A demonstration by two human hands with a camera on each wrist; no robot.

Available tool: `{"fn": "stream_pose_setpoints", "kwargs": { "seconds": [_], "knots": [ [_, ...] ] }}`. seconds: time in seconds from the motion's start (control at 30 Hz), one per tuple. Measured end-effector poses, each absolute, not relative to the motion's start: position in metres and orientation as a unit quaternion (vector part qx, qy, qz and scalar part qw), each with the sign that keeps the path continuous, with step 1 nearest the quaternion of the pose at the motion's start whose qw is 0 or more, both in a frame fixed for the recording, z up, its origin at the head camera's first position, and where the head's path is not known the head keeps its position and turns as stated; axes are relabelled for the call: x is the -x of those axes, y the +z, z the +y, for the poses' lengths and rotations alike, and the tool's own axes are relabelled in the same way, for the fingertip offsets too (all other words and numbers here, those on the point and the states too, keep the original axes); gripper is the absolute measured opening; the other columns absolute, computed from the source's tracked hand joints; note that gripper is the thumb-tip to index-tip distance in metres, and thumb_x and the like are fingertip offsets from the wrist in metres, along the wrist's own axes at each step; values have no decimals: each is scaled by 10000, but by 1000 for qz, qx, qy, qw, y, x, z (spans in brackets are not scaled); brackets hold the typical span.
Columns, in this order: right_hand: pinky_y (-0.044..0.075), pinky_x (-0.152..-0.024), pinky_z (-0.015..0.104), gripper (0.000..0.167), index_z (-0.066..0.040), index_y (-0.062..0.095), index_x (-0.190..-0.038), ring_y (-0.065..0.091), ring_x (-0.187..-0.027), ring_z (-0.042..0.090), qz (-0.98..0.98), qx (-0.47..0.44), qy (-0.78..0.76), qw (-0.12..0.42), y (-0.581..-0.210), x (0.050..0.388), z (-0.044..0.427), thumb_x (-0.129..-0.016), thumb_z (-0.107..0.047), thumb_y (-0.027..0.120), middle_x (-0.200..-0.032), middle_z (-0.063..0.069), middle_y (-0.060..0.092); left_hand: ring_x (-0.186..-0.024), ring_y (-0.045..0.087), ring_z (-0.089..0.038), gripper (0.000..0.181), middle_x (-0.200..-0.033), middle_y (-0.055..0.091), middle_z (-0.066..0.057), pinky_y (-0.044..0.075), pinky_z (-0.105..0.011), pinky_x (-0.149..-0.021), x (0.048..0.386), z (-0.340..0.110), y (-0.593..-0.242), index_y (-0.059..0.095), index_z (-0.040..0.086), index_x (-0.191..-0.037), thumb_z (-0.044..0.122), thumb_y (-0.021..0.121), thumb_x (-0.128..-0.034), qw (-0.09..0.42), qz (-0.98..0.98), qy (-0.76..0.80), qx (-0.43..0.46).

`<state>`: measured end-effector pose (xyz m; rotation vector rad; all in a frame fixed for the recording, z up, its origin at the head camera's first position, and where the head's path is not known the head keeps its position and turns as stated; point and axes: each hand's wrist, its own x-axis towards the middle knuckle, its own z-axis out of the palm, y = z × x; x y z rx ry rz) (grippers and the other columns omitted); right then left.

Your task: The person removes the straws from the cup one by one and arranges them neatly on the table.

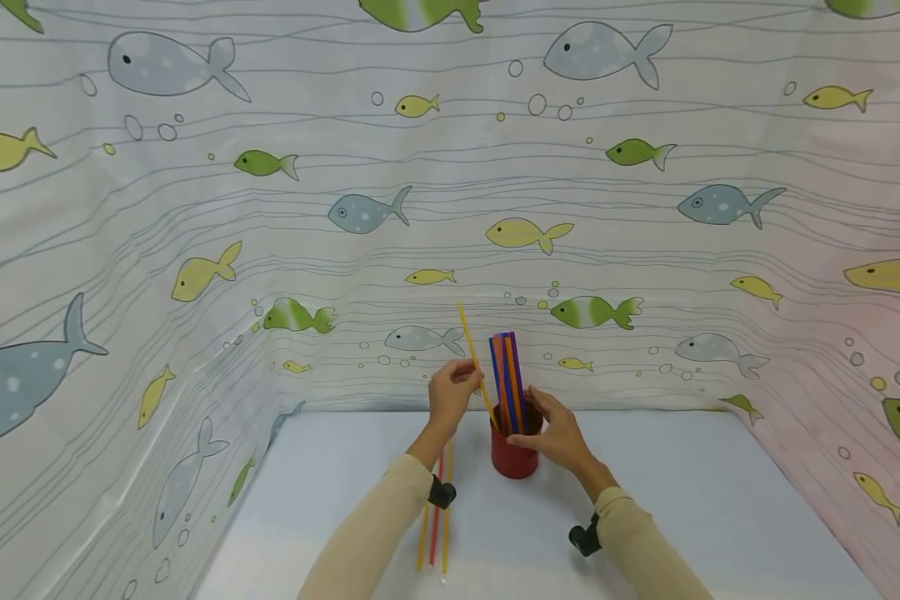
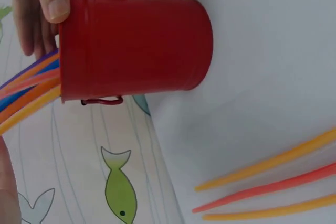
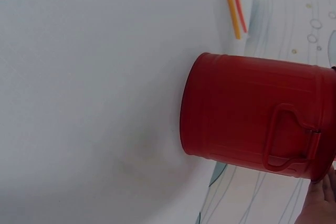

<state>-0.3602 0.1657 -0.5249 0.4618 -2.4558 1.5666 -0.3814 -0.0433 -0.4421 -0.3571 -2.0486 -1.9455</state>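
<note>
My left hand point(image 1: 450, 396) pinches a thin yellow stick point(image 1: 468, 335) that slants down, its lower end inside the mouth of a red bucket point(image 1: 514, 457). The red bucket stands upright and has small wire handles on its sides. My right hand point(image 1: 558, 433) grips the bucket's rim, the thumb on the near side and the fingers behind. Out of the bucket rises a bundle of blue, orange, pink and purple sticks point(image 1: 507, 375). In the left wrist view, the right thumb point(image 2: 56, 9) lies over the rim; only a sliver of the left hand point(image 2: 6, 192) shows.
Two yellow sticks and a red stick point(image 1: 435, 525) lie side by side on the white table point(image 1: 330, 500), left of the bucket and partly under the left forearm. A fish-printed cloth point(image 1: 450, 183) surrounds the table at the back and sides.
</note>
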Motion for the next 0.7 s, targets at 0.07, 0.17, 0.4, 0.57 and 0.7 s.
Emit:
{"fn": "stream_pose_setpoints", "kwargs": {
  "seconds": [0.07, 0.17, 0.4, 0.57, 0.7],
  "knots": [
    [351, -1093, 456, 1007, -74, 353, -1507, 481, -1296, 225, -829, -157, 528, 98, -525, 361, 166, -691, -296, 900, -1388, 29, 521, -935, 689, -338, 205, -1021, 688, -242, 581, -405, -788, 389, -44, -447, 669, -71, -1076, -3, 691, -884, 136, -694, -698, 109],
    [357, -1087, 464, 1006, -53, 358, -1501, 489, -1287, 237, -828, -160, 527, 102, -525, 362, 165, -688, -287, 903, -1381, 39, 527, -914, 699, -269, 231, -1044, 681, -235, 584, -345, -774, 396, -46, -452, 666, -76, -1095, 9, 699, -883, 126, -669, -726, 95],
    [348, -1094, 451, 997, -76, 353, -1506, 480, -1297, 235, -830, -159, 527, 94, -524, 360, 165, -694, -264, 901, -1388, 39, 519, -910, 691, -254, 252, -1049, 664, -224, 586, -348, -770, 398, -52, -449, 664, -61, -1117, 39, 703, -889, 142, -651, -740, 90],
    [343, -1096, 448, 1016, -56, 346, -1506, 472, -1306, 238, -831, -156, 526, 90, -523, 359, 165, -688, -285, 903, -1393, 43, 517, -967, 676, -303, 297, -1087, 640, -230, 577, -350, -801, 397, -55, -445, 640, -44, -1169, 66, 700, -900, 135, -624, -765, 83],
    [340, -1099, 444, 1018, -67, 343, -1509, 464, -1314, 237, -832, -154, 526, 88, -523, 359, 165, -688, -288, 903, -1397, 41, 512, -953, 683, -284, 318, -1055, 648, -191, 580, -339, -788, 396, -57, -443, 624, -55, -1193, 46, 694, -900, 133, -605, -781, 78]
  ]
}}
